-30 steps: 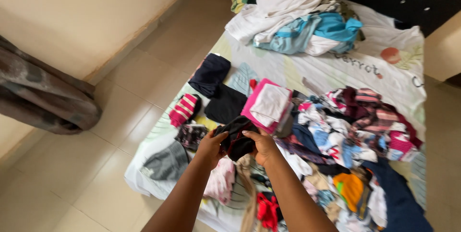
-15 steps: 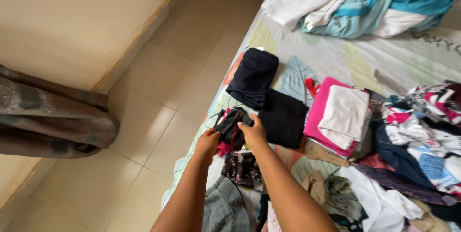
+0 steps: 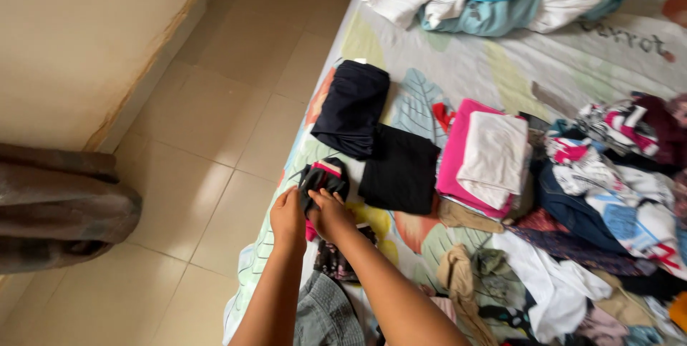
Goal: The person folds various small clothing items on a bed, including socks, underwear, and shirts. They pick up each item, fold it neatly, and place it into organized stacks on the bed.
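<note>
A home bedroom: a bed (image 3: 501,74) with a printed sheet, strewn with clothes (image 3: 608,196), on a tiled floor (image 3: 215,124).

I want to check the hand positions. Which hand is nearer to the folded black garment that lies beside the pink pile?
The right hand is nearer, just left of the folded black garment. The left hand is farther left, near the bed edge.

Both hands, left (image 3: 288,216) and right (image 3: 331,214), press a small black-and-pink garment (image 3: 323,177). It lies at the bed's (image 3: 465,67) left edge.
</note>
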